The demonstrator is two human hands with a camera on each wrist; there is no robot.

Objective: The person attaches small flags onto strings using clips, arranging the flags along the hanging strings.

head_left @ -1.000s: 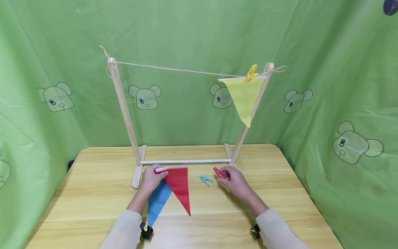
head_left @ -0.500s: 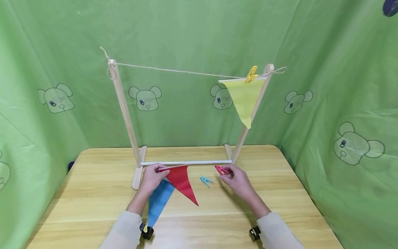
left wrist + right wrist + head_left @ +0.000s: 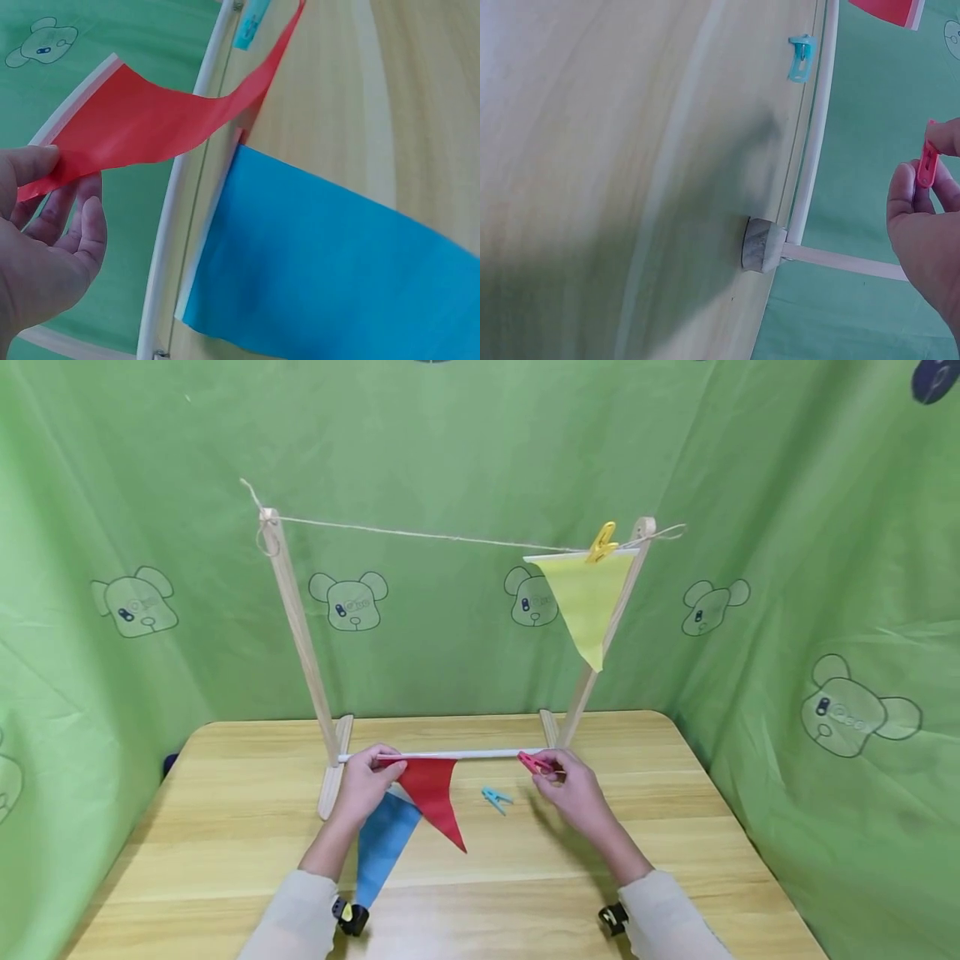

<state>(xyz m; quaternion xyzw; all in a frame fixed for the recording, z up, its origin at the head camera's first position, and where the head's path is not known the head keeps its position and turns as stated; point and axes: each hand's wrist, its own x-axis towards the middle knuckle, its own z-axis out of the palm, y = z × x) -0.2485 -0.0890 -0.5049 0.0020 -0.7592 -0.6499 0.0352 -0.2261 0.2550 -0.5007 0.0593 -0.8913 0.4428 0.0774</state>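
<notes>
Nearest, a blue triangular cloth pennant (image 3: pixel 386 843) lies on the pale wood-grain table (image 3: pixel 555 902); the work is best kept lifted clear of it. Just beyond, the left hand (image 3: pixel 362 788) pinches a red triangular cloth pennant (image 3: pixel 429 787) between thumb and fingers at one end of its white top hem (image 3: pixel 73 97), off the table. The far end is unsupported, so a firm, level pinch seems wise. The right hand (image 3: pixel 576 791) pinches a pink plastic clothespin (image 3: pixel 533 763) with thumb and fingertips; whether that squeezes its mouth open, I cannot tell. Holding it well back should leave the mouth free. A light-blue plastic clothespin (image 3: pixel 496 797) lies between the hands. Farther off, a thin beige string (image 3: pixel 420 534) spans two wooden posts (image 3: pixel 298 618), with a yellow triangular pennant (image 3: pixel 587 602) clipped near the right one.
</notes>
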